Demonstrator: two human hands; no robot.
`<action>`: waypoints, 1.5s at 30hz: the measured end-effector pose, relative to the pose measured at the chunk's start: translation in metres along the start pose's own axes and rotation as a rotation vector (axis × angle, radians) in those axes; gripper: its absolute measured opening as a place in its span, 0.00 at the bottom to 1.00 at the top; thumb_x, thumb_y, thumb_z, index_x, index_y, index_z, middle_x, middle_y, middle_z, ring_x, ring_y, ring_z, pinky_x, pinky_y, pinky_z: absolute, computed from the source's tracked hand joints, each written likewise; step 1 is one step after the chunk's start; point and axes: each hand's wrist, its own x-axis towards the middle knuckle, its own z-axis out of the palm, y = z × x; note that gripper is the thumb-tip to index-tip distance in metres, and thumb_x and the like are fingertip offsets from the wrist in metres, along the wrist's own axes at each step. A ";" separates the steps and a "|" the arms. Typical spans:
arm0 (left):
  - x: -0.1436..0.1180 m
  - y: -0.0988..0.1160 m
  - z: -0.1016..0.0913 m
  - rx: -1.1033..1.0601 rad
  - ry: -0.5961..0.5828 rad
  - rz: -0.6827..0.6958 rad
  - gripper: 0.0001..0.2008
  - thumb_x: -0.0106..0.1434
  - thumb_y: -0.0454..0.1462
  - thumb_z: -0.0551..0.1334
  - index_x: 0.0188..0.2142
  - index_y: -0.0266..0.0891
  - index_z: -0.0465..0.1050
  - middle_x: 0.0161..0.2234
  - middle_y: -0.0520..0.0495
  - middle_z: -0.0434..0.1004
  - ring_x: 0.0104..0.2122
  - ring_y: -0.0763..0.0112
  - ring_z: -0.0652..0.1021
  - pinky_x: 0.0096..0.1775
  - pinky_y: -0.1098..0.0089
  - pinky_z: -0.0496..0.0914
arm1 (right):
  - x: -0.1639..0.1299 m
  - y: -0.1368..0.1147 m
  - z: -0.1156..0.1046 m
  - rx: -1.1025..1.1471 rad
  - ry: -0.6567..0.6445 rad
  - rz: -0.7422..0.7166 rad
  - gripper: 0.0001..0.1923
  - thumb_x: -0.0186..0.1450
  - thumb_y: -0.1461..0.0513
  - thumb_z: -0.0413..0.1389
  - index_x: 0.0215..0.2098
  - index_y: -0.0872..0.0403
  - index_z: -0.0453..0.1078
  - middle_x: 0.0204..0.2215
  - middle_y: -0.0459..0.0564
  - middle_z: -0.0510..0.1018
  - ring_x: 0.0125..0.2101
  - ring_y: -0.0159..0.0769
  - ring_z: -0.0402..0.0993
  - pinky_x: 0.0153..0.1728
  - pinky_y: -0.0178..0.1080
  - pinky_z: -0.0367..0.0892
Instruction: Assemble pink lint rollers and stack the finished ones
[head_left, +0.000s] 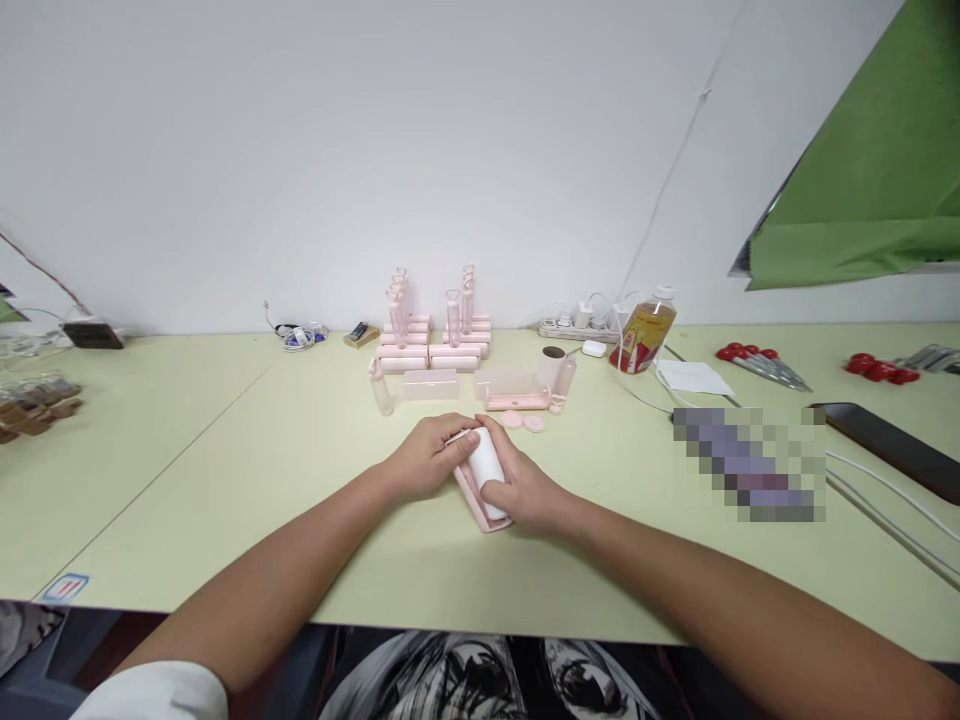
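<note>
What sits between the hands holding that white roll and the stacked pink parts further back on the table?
Both the left hand and right hand grip the white roll in its pink holder. Two pink discs and a pink tray lie before the pink stack.

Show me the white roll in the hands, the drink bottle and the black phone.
white roll (486,462), head view, middle of its side.
drink bottle (643,338), head view, amber body.
black phone (892,448), head view, middle of its screen.

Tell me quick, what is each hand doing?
Left hand: closed on the pink holder at its far end.
Right hand: closed on the white roll lying in that holder.
</note>
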 end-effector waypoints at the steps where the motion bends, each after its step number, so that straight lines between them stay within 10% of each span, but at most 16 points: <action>1: -0.001 0.000 0.000 -0.008 -0.018 -0.029 0.19 0.69 0.48 0.51 0.43 0.38 0.73 0.39 0.45 0.76 0.38 0.66 0.75 0.40 0.68 0.68 | 0.000 0.001 -0.001 -0.013 -0.011 -0.002 0.46 0.58 0.65 0.53 0.69 0.48 0.35 0.37 0.49 0.72 0.32 0.38 0.68 0.32 0.39 0.64; 19: -0.003 -0.006 0.004 -0.147 -0.008 -0.133 0.18 0.67 0.50 0.53 0.31 0.37 0.64 0.27 0.53 0.66 0.27 0.74 0.66 0.30 0.73 0.61 | -0.001 -0.010 -0.017 0.122 -0.271 -0.201 0.37 0.62 0.63 0.55 0.65 0.49 0.44 0.49 0.50 0.67 0.43 0.39 0.65 0.44 0.41 0.64; 32: -0.006 -0.004 0.002 -0.296 -0.017 -0.089 0.24 0.53 0.49 0.68 0.42 0.37 0.67 0.33 0.50 0.70 0.30 0.72 0.70 0.32 0.72 0.65 | -0.002 0.000 -0.017 -0.125 -0.162 -0.244 0.52 0.60 0.56 0.59 0.70 0.50 0.29 0.49 0.55 0.72 0.41 0.43 0.71 0.41 0.43 0.66; 45: -0.006 0.005 0.000 -0.289 -0.031 -0.055 0.19 0.52 0.46 0.68 0.37 0.35 0.70 0.35 0.47 0.73 0.32 0.70 0.70 0.34 0.71 0.66 | -0.002 0.003 -0.017 -0.139 -0.111 -0.368 0.48 0.58 0.57 0.61 0.69 0.49 0.40 0.58 0.57 0.67 0.51 0.47 0.69 0.48 0.46 0.64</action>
